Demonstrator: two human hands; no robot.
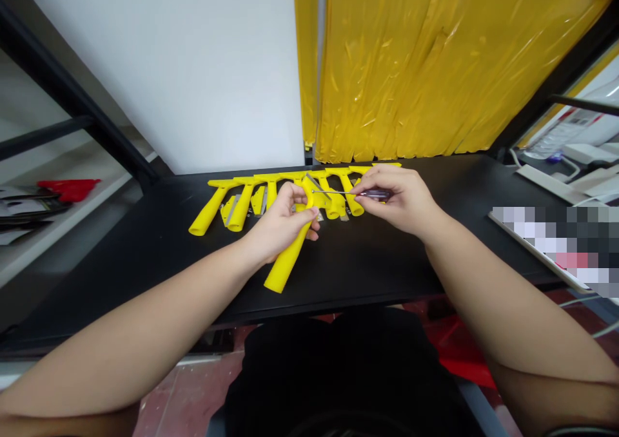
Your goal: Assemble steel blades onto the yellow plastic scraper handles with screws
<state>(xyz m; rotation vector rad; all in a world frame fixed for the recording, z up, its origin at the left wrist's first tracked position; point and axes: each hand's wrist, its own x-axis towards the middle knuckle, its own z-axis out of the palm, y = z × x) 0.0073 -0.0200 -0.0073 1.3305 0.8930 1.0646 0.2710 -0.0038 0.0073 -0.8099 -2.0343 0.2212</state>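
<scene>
My left hand (285, 224) is closed around a yellow scraper (288, 262) with a hollow round handle, held tilted above the black table. A metal blade strip shows near the scraper's head. In my right hand (399, 198), a screwdriver (374, 194) with a dark translucent handle is pinched between the fingers. Its thin shaft points left, and the tip meets the scraper's neck; a screw there is too small to make out. Behind my hands, several like yellow scrapers (207, 211) lie in a row, with small yellow plates (258, 200) and metal blades among them.
The black table (159, 256) ends at a front edge near my lap. A white panel (193, 69) and yellow plastic sheeting (411, 63) stand at the back. A white-edged tray (536, 250), partly blurred out, is at right. Black frame bars (87, 89) flank the left side.
</scene>
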